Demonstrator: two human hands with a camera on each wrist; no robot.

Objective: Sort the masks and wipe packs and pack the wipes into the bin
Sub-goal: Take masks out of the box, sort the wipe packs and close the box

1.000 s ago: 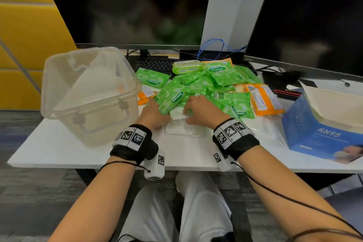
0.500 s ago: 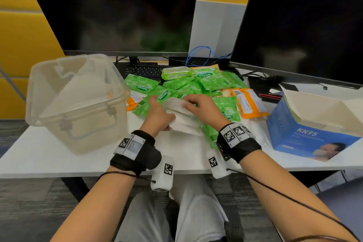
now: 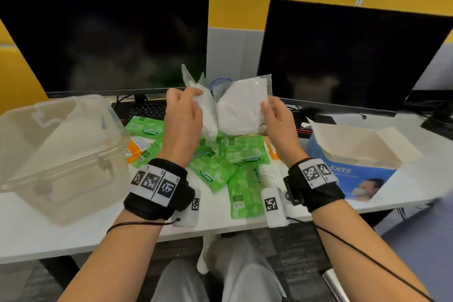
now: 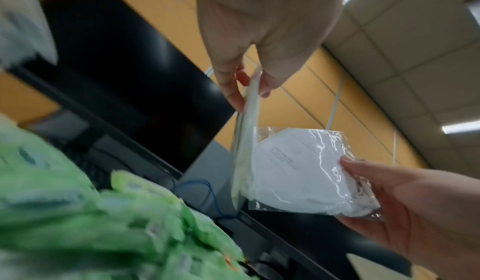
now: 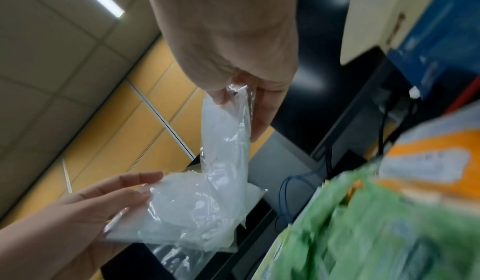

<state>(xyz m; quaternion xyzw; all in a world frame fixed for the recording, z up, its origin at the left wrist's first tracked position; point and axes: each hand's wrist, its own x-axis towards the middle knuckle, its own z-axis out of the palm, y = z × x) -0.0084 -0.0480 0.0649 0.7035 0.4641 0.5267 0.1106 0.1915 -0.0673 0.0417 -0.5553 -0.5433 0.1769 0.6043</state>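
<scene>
Both hands are raised above the green wipe packs (image 3: 220,169) heaped on the white desk (image 3: 36,233). My left hand (image 3: 193,103) pinches one white mask in a clear bag (image 3: 207,110), which shows edge-on in the left wrist view (image 4: 245,140). My right hand (image 3: 267,108) grips a second bagged mask (image 3: 242,105) by its right edge. The two masks touch in the middle. The right wrist view has the right hand (image 5: 241,107) pinching its bag (image 5: 226,140). The clear plastic bin (image 3: 14,186) stands at the left, holding no packs.
An open blue KN95 box (image 3: 355,171) sits at the right. Orange packs (image 3: 134,149) lie beside the green pile, and another bagged mask (image 3: 269,175) rests on the desk. Two dark monitors (image 3: 110,44) and a keyboard (image 3: 147,110) stand behind.
Both hands have lifted off the pile, each carrying a bagged mask up in front of the monitors. The masks have come apart into one per hand.
</scene>
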